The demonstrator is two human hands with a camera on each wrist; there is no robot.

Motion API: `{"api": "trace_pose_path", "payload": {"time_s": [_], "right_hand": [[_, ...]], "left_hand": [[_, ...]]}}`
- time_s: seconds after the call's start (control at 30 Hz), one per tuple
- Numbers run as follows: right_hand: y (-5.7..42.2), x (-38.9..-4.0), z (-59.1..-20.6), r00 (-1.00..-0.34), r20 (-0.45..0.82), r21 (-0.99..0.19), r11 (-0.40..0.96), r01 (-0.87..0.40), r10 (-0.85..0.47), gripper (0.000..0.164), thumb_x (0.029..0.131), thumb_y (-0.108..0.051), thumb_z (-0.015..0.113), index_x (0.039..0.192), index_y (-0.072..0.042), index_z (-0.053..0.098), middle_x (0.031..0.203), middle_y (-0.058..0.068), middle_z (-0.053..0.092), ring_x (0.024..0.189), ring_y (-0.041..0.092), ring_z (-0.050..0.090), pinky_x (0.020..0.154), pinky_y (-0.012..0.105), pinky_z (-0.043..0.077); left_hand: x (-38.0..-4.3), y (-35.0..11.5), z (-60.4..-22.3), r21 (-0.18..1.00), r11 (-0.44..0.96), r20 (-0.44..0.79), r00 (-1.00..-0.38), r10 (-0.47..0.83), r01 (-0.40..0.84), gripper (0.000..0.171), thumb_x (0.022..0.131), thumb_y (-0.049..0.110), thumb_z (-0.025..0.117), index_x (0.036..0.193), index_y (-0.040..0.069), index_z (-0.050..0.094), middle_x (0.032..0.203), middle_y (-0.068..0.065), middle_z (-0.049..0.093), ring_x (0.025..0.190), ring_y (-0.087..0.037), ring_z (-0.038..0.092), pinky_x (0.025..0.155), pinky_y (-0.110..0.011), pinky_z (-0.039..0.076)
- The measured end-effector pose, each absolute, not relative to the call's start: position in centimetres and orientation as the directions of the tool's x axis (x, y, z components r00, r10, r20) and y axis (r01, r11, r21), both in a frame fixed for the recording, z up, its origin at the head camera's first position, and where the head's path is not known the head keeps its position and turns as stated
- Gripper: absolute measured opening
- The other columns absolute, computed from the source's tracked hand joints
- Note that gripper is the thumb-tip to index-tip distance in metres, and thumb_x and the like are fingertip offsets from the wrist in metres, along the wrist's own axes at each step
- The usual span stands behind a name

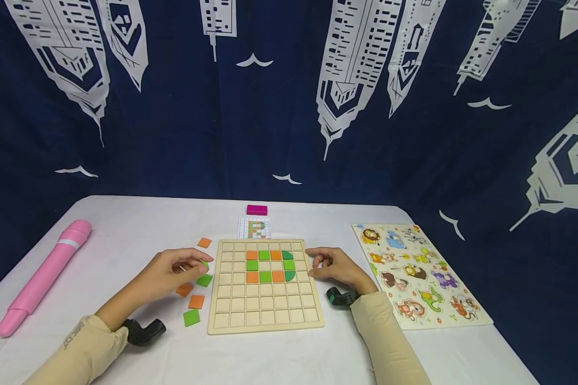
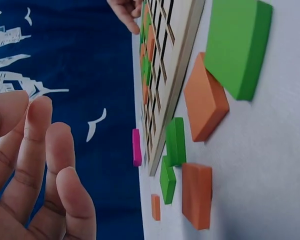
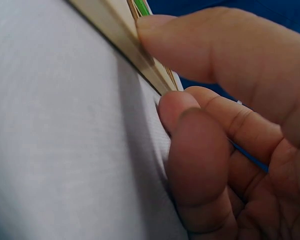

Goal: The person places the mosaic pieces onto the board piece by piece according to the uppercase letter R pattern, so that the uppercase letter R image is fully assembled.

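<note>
A wooden grid board (image 1: 266, 319) lies at the middle of the table, with orange and light green square tiles (image 1: 264, 276) and dark green rounded pieces (image 1: 289, 276) set in its upper cells. My left hand (image 1: 173, 271) hovers left of the board, fingers loosely bent and nothing between them in the left wrist view. Below it lie loose green tiles (image 2: 237, 47) and orange tiles (image 2: 197, 195), one partly hidden by the hand. My right hand (image 1: 336, 266) holds the board's right edge near the far corner, its thumb (image 3: 185, 45) against the rim.
A pattern card (image 1: 255, 228) lies behind the board, with a magenta block (image 1: 257, 210) beyond it. On the left is a long pink stick-like object (image 1: 45, 278). An animal puzzle board (image 1: 414, 272) sits at the right, and a dark blue curtain (image 1: 270, 123) hangs behind the table.
</note>
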State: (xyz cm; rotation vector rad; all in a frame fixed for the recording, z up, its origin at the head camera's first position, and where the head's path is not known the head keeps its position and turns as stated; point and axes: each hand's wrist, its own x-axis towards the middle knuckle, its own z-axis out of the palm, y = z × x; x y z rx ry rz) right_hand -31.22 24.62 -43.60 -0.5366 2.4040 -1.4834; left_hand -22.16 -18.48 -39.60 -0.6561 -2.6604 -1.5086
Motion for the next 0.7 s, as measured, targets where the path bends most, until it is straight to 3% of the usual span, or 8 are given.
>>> {"api": "trace_pose_path", "payload": {"time_s": [0.2, 0.53, 0.7], "right_hand": [[24.6, -31.2, -43.6, -0.892, -0.026, -0.899, 0.401, -0.176, -0.451, 0.062, 0.089, 0.001, 0.081, 0.145, 0.015, 0.057, 0.094, 0.003, 0.063, 0.072, 0.01, 0.045, 0.065, 0.02, 0.04], [24.5, -31.4, -43.6, -0.899, -0.03, -0.897, 0.409, -0.169, -0.437, 0.062, 0.088, 0.003, 0.082, 0.144, 0.015, 0.058, 0.094, 0.005, 0.064, 0.072, 0.01, 0.046, 0.065, 0.02, 0.039], [24.6, -31.4, -43.6, -0.901, -0.029, -0.897, 0.409, -0.168, -0.433, 0.062, 0.088, 0.003, 0.082, 0.144, 0.015, 0.058, 0.095, 0.006, 0.064, 0.072, 0.01, 0.045, 0.064, 0.02, 0.039]], "left_hand": [[-22.4, -19.0, -40.2, 0.816, 0.47, 0.196, -0.925, 0.325, 0.338, 0.028, 0.103, 0.018, 0.075, 0.126, 0.003, 0.075, 0.102, -0.002, 0.077, 0.087, -0.012, 0.064, 0.075, -0.026, 0.053], [-23.4, -20.0, -42.0, 0.71, 0.657, 0.216, -0.967, 0.137, 0.252, 0.027, 0.098, 0.01, 0.078, 0.124, 0.008, 0.079, 0.107, -0.003, 0.077, 0.09, -0.019, 0.065, 0.077, -0.031, 0.051], [-24.1, -20.3, -42.6, 0.687, 0.699, 0.152, -0.98, 0.13, 0.2, 0.033, 0.094, 0.016, 0.081, 0.125, 0.007, 0.078, 0.112, -0.008, 0.078, 0.085, -0.016, 0.061, 0.074, -0.033, 0.048]]}}
